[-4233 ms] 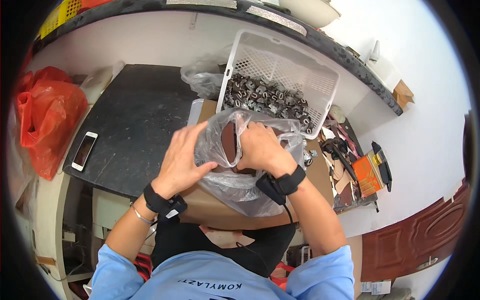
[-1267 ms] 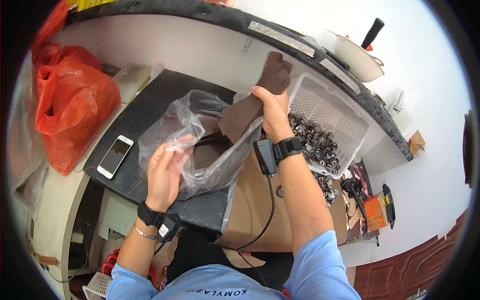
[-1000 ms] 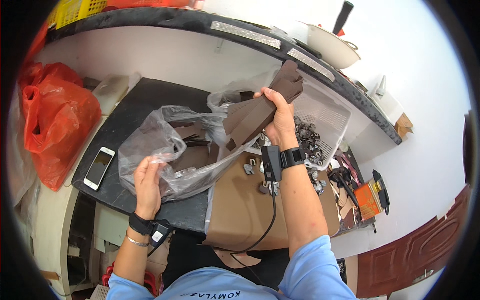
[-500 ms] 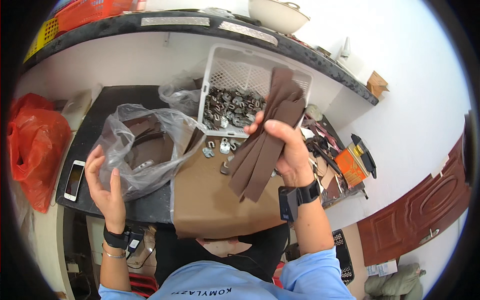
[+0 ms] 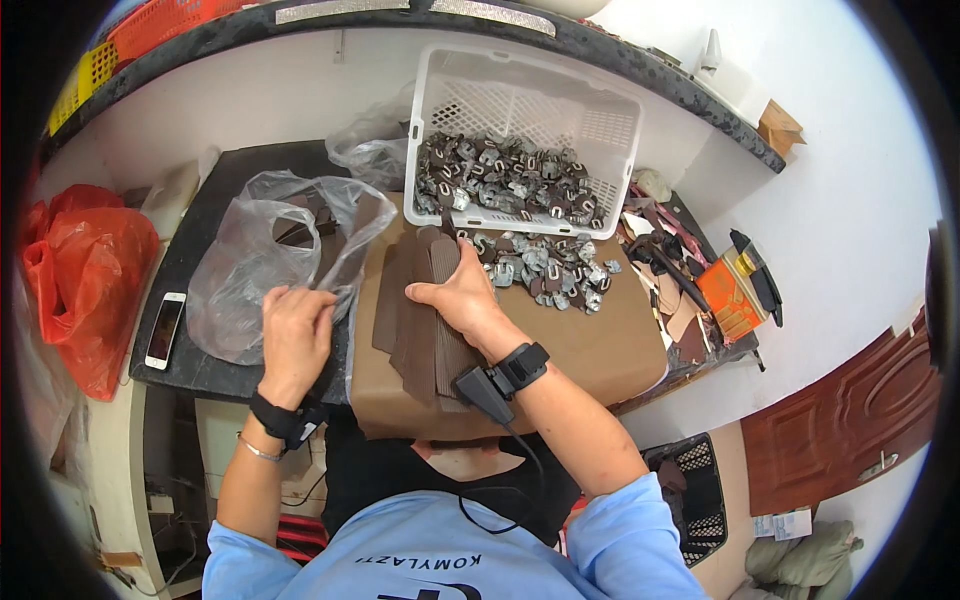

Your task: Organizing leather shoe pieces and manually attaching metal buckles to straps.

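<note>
Already, a bunch of brown strips (image 5: 420,335) is out of the clear bag (image 5: 225,290) and over the brown sheet (image 5: 590,350) on the black worktop (image 5: 245,165). So that small part looks nearly done, but the bunch has not yet been let go. The strips are held in the grip of the right hand (image 5: 468,300): the thumb is put on top, and the fingers are tucked by the right side, where some of them cannot be seen well. The strips are laid the long way, with one end pointed at the person and the other at the white bin (image 5: 600,100). They are not all even; some are fanned out to the left. It cannot be told if the whole bunch is touched by the sheet.

The left hand (image 5: 297,335) is held by the near side of the clear bag. Its fingers are bent in, but it cannot be told if a bit of the bag is pinched by them. More brown can be seen in the bag, so some strips seem to be left in there.

Just in front of the bin, a pile of metal bits (image 5: 560,280) is heaped on the sheet. Lots more bits are kept in the bin. Brown patches can be seen on some.
</note>
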Motion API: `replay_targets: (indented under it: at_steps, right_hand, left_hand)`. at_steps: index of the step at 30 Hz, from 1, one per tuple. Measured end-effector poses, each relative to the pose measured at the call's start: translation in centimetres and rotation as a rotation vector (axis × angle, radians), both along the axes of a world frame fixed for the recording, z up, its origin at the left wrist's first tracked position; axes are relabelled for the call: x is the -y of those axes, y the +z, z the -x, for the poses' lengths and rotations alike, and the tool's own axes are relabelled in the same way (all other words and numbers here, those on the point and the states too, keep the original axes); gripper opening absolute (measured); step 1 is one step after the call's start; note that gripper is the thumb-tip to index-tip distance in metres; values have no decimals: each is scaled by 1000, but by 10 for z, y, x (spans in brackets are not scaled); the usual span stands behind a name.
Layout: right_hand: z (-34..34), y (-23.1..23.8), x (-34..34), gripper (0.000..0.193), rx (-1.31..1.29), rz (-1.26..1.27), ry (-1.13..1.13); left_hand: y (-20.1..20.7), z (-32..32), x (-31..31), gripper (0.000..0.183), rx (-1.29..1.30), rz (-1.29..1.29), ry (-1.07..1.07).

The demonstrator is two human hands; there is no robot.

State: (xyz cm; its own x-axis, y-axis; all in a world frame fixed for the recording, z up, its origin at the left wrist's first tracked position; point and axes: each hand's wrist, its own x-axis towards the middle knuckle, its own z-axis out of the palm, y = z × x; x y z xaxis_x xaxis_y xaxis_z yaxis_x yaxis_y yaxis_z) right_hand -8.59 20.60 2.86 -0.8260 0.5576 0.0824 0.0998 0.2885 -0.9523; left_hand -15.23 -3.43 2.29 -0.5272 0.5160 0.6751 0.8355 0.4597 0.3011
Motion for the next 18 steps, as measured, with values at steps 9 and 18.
replay_targets:
  at_steps: [9,18]
  right_hand:
    - [-10,11,-17,94,33,196,63]
    - [-14,27,8,104,128,-193,108]
  left_hand:
    - [19,-33,-14,20,-85,-148,-214]
    - [1,-33,-61,26,287,-11,-192]
